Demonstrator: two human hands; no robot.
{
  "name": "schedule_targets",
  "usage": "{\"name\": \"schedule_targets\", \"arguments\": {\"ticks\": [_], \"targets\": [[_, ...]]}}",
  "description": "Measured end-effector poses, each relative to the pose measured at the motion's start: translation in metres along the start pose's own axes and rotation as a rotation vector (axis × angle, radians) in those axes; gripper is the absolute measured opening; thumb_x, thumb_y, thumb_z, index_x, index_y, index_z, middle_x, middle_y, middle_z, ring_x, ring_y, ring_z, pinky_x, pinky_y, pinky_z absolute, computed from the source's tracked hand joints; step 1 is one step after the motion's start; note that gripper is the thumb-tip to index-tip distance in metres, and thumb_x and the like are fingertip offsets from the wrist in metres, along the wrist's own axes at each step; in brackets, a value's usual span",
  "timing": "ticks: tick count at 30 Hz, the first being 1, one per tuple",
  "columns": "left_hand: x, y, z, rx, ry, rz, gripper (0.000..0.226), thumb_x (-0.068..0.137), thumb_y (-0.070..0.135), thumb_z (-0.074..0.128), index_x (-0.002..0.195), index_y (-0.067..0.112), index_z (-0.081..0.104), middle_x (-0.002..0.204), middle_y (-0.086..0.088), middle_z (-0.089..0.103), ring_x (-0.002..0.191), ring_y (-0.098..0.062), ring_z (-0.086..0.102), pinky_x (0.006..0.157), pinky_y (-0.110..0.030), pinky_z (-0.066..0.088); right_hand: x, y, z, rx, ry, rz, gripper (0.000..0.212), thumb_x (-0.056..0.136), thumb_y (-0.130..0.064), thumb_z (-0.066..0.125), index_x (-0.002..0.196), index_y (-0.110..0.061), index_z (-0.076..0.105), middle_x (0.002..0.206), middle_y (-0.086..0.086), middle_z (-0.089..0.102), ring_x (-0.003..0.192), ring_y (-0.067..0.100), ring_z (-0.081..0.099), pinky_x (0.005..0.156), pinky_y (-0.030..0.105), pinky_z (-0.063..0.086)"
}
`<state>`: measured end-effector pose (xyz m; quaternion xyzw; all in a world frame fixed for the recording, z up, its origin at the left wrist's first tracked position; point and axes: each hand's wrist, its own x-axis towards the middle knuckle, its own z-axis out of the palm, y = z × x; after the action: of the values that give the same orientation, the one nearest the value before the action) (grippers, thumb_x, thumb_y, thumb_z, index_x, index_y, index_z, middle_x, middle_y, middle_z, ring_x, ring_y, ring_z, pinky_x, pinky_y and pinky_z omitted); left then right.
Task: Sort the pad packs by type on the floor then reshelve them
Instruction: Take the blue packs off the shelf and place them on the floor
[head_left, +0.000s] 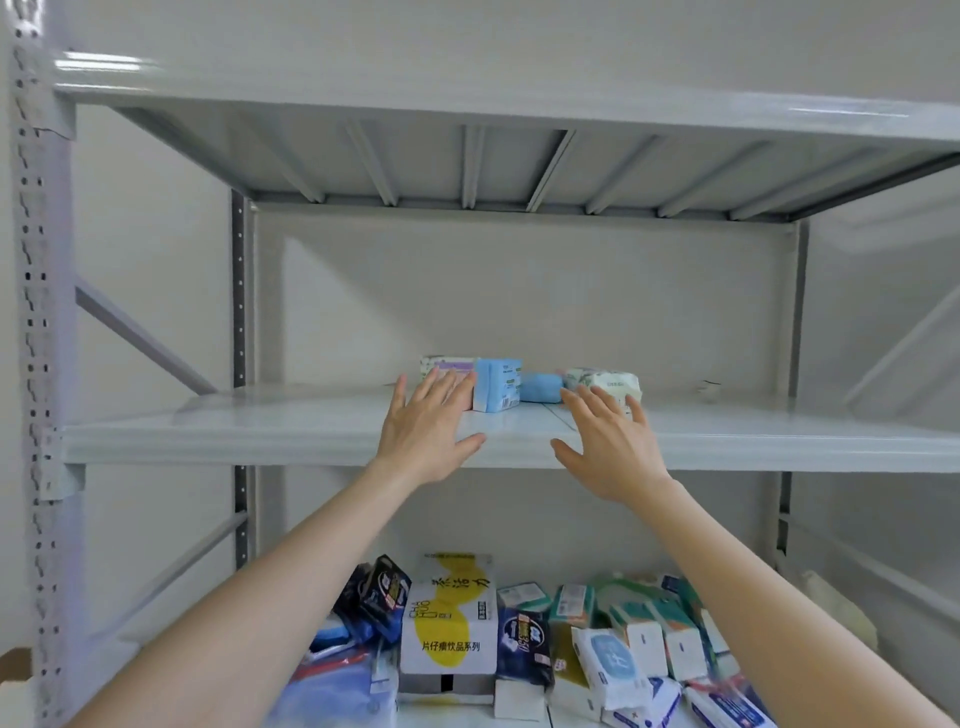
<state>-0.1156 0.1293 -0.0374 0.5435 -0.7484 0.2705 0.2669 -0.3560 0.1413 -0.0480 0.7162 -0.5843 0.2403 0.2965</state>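
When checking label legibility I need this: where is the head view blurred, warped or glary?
Head view: the top shelf bows from wide-angle distortion, with glare streaks on its left front edge; the lower-right packs smear with blur; the left hand and right hand look fairly sharp; lighting is soft, shadows faint.

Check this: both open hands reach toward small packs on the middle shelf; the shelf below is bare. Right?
No. The head view shows the shelf below crowded with packs; left hand and right hand do reach, open, toward small packs on the middle shelf.
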Motion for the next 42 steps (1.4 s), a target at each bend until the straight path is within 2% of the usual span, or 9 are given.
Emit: {"name": "schedule_targets", "arguments": {"ticks": [7, 13, 18, 22, 25, 28, 33, 42], "targets": [[0.088, -0.009, 0.054, -0.069, -0.014, 0.01, 0.082, 0.088, 0.063, 0.047, 0.153, 0.026, 0.014, 0.159, 0.004, 0.024, 0.149, -0.018, 0.012, 0.119, -0.05, 0.0, 0.075, 0.043, 0.054, 0.035, -0.027, -0.035, 0.072, 0.091, -0.056, 0.046, 0.151, -0.024, 0.022, 0.157, -0.002, 0.027, 0.145, 0.017, 0.021, 0.117, 0.041, 0.016], [0.162, -0.016, 0.094, -0.181, -0.03, -0.076, 0.088, 0.081, 0.065, 0.058, 0.151, 0.027, 0.02, 0.152, 0.0, 0.035, 0.144, -0.018, 0.024, 0.117, -0.049, 0.004, 0.157, 0.077, 0.095, 0.083, -0.089, -0.101, 0.075, 0.088, -0.052, 0.055, 0.15, -0.024, 0.025, 0.155, 0.0, 0.031, 0.144, 0.019, 0.026, 0.116, 0.038, 0.021], [0.207, -0.025, 0.121, -0.159, -0.145, -0.127, 0.094, 0.077, 0.072, 0.057, 0.152, 0.033, 0.016, 0.15, -0.005, 0.039, 0.142, -0.023, 0.029, 0.118, -0.053, 0.004, 0.228, 0.092, 0.121, 0.078, -0.172, -0.168, 0.078, 0.086, -0.053, 0.059, 0.15, -0.024, 0.025, 0.153, 0.0, 0.037, 0.138, 0.022, 0.036, 0.11, 0.038, 0.029], [0.228, -0.031, 0.138, -0.201, -0.224, -0.165, 0.093, 0.075, 0.073, 0.058, 0.15, 0.031, 0.024, 0.148, -0.003, 0.045, 0.139, -0.024, 0.036, 0.117, -0.053, 0.011, 0.271, 0.094, 0.142, 0.037, -0.27, -0.197, 0.084, 0.082, -0.054, 0.064, 0.15, -0.024, 0.024, 0.15, 0.002, 0.041, 0.133, 0.023, 0.043, 0.104, 0.038, 0.037], [0.234, -0.038, 0.15, -0.354, -0.236, -0.193, 0.086, 0.075, 0.065, 0.066, 0.146, 0.028, 0.036, 0.141, 0.001, 0.053, 0.131, -0.021, 0.046, 0.111, -0.037, 0.031, 0.294, 0.092, 0.161, 0.038, -0.384, -0.201, 0.091, 0.078, -0.055, 0.068, 0.151, -0.025, 0.022, 0.15, 0.002, 0.041, 0.134, 0.023, 0.042, 0.105, 0.04, 0.038], [0.237, -0.046, 0.154, -0.48, -0.241, -0.208, 0.068, 0.075, 0.053, 0.074, 0.133, 0.026, 0.052, 0.126, 0.005, 0.062, 0.116, -0.018, 0.057, 0.099, -0.035, 0.045, 0.314, 0.09, 0.174, 0.052, -0.509, -0.17, 0.096, 0.073, -0.056, 0.073, 0.15, -0.024, 0.025, 0.149, 0.003, 0.041, 0.133, 0.025, 0.041, 0.105, 0.041, 0.039], [0.238, -0.058, 0.149, -0.554, -0.231, -0.199, 0.046, 0.074, 0.039, 0.079, 0.114, 0.022, 0.065, 0.11, 0.005, 0.067, 0.102, -0.014, 0.062, 0.091, -0.035, 0.051, 0.33, 0.092, 0.198, 0.033, -0.645, -0.175, 0.087, 0.072, -0.056, 0.075, 0.143, -0.021, 0.038, 0.143, 0.003, 0.046, 0.126, 0.024, 0.045, 0.104, 0.039, 0.041], [0.225, -0.074, 0.132, -0.582, -0.287, -0.19, 0.046, 0.075, 0.034, 0.079, 0.118, 0.025, 0.065, 0.112, 0.007, 0.067, 0.105, -0.013, 0.061, 0.093, -0.033, 0.05, 0.312, 0.097, 0.183, 0.165, -0.624, -0.198, 0.078, 0.07, -0.05, 0.078, 0.137, -0.027, 0.044, 0.135, -0.002, 0.049, 0.117, 0.019, 0.048, 0.097, 0.035, 0.042]]}}
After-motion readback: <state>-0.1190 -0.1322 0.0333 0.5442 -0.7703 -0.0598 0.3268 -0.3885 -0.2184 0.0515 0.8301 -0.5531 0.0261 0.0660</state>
